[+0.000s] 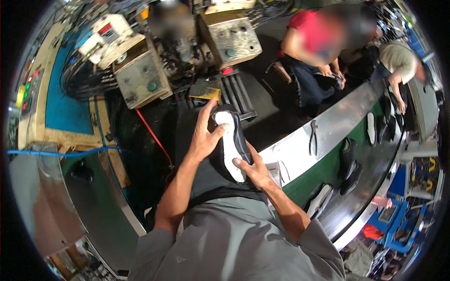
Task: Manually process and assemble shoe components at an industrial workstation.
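I hold a black shoe (230, 147) in front of my body, its white underside turned up toward me. My left hand (205, 139) grips one end of it, with the thumb pressed on the white surface and the fingers along the side. My right hand (253, 169) is wrapped round the other end, its thumb also on the white underside. The shoe's upper faces down and is mostly hidden. To the right, a pair of pliers (313, 138) lies on a metal ledge (293, 154), apart from my hands.
Beyond the ledge, a green conveyor belt (304, 182) carries several shoes (348, 157). Ahead stand grimy machines with control boxes (143, 77) and a roller rack (237, 96). A red cable (152, 133) hangs at left. Two other people work at the upper right, one in a red shirt (302, 21).
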`<state>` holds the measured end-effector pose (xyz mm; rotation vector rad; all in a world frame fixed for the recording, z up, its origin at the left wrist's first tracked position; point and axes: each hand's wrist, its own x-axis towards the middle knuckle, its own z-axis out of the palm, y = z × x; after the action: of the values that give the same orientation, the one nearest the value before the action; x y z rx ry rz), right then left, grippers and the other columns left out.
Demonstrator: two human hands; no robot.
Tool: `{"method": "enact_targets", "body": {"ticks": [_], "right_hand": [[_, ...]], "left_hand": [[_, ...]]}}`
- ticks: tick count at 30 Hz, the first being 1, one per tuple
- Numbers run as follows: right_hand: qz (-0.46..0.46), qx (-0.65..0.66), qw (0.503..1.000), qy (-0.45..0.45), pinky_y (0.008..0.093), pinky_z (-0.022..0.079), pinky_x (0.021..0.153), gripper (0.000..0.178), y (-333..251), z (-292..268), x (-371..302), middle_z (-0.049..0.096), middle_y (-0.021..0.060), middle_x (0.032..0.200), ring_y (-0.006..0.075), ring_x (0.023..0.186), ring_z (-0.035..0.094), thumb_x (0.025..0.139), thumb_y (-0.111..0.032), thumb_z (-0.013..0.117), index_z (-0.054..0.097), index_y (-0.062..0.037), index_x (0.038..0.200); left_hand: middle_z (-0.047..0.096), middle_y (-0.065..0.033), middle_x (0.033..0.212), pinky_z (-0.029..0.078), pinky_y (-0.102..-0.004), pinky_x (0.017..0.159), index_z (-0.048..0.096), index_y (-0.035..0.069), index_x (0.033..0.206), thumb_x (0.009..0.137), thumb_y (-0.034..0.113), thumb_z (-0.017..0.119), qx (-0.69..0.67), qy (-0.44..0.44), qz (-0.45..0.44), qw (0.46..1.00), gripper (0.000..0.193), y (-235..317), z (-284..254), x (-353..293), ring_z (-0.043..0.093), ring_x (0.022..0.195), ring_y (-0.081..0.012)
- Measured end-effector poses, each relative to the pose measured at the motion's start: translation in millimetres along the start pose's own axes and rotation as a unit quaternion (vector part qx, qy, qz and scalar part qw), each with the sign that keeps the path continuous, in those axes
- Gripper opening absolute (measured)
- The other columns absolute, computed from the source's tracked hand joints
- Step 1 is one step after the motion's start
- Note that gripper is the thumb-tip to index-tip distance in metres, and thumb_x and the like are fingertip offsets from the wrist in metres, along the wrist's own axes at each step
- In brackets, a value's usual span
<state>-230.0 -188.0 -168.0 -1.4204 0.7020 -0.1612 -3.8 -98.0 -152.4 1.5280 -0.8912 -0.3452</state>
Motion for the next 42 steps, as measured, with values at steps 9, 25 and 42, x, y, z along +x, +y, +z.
{"method": "enact_targets", "body": {"ticks": [9,25,42], "right_hand": [[0.041,-0.1,0.986,-0.124,0.0406,0.048,0.119,0.096,-14,-4,7,0.061,0.0264,0.152,0.03,0.139,0.06,0.097,-0.039,0.087,0.04,0.0074,0.166],[0.033,-0.083,0.982,-0.169,0.0443,0.043,0.123,0.097,-3,2,3,0.056,0.0315,0.158,0.0377,0.15,0.054,0.098,-0.046,0.084,0.04,0.0056,0.167],[-0.086,-0.151,0.982,-0.07,0.0325,0.055,0.094,0.066,-69,-5,84,0.076,0.0118,0.115,0.0155,0.103,0.067,0.105,-0.033,0.075,0.058,0.0081,0.153]], "left_hand": [[0.075,-0.019,0.115,0.061,-0.0417,0.089,0.077,-0.001,0.122,0.096,0.004,0.079,0.23,-0.207,0.058,0.949,0.026,16,-72,19,0.076,0.107,-0.0361],[0.067,-0.0036,0.087,0.056,-0.0401,0.063,0.072,0.007,0.09,0.09,0.019,0.084,0.338,-0.251,0.239,0.875,0.017,17,-81,18,0.071,0.079,-0.0278],[0.049,-0.0255,0.158,0.039,-0.0448,0.124,0.047,0.003,0.16,0.113,0.017,0.055,0.019,-0.121,-0.103,0.987,0.05,11,-18,-14,0.051,0.147,-0.0399]]}}
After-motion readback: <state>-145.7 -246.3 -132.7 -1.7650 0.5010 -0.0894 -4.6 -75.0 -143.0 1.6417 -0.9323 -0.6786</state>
